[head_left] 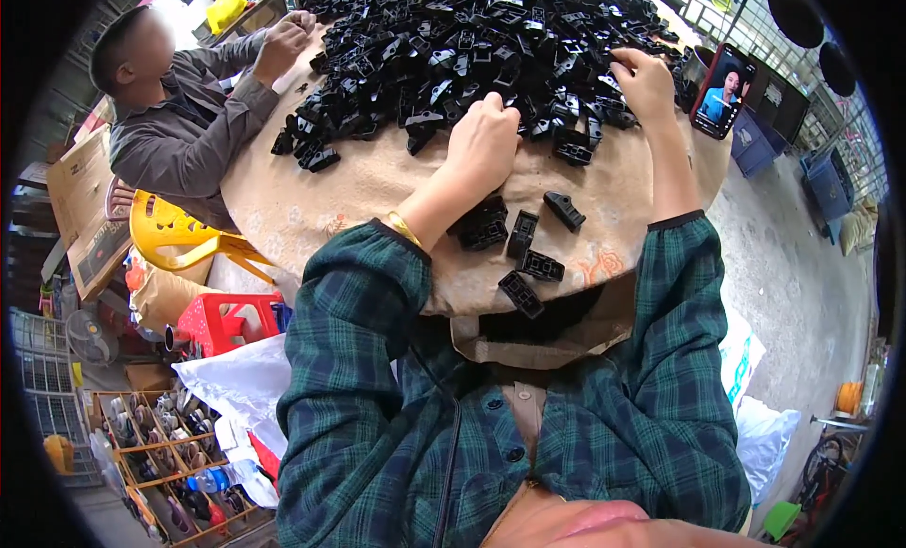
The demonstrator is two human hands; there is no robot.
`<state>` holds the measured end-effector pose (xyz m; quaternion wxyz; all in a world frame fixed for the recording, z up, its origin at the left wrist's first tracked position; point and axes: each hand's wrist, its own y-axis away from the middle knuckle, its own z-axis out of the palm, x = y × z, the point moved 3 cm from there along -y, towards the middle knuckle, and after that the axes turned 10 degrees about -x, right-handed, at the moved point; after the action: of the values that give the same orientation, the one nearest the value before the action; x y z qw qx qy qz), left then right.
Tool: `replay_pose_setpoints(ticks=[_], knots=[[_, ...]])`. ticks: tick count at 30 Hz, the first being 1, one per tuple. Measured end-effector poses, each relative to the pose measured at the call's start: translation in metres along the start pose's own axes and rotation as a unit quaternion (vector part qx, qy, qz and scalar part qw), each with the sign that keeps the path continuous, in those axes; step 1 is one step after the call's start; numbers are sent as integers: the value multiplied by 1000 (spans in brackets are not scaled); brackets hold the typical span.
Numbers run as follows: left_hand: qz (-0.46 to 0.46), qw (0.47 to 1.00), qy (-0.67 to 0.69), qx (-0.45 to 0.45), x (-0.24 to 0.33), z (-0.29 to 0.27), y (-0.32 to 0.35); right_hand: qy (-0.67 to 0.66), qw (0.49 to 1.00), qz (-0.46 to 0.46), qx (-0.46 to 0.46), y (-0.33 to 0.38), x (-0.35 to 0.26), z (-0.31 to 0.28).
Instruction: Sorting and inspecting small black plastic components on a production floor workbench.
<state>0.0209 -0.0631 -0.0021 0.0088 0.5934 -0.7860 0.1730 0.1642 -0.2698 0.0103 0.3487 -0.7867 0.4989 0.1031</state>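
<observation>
A large heap of black plastic parts covers the far side of a round table. My left hand is at the heap's near edge, its fingers curled closed. Whatever it holds, if anything, is hidden behind the knuckles. Farther right, my right hand reaches to the heap's right side. Its thumb and index finger are apart, and I see nothing held between them. Several loose black parts lie nearer to me, among them one by the table's front edge and one to the right.
A patterned beige cloth covers the table. At left, a co-worker has both hands near the heap. A phone stands upright at the right edge. A brown bag opens below the front edge. Yellow chair and red stool stand left.
</observation>
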Motion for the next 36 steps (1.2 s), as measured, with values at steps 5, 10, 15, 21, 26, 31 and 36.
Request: replay_pose_setpoints(ticks=[5,10,15,21,26,31,36], knots=[[48,997,15,66,-2,-8,3,-385,914,-54,-120,12,-39,8],[-67,756,651,-2,-31,-22,-2,-470,845,-90,-239,36,-92,6],[-41,609,791,-46,-33,-25,1,-498,815,-88,-283,51,-118,-1],[-37,587,806,-66,-17,-21,3,-478,830,-124,-261,49,-113,13],[-1,636,772,-3,-13,-28,5,-508,825,-83,-234,48,-113,20],[-12,776,627,75,-15,-28,3,-581,776,-2,-245,45,-103,26],[31,844,519,128,-7,-35,8,-651,708,67,-264,47,-107,28]])
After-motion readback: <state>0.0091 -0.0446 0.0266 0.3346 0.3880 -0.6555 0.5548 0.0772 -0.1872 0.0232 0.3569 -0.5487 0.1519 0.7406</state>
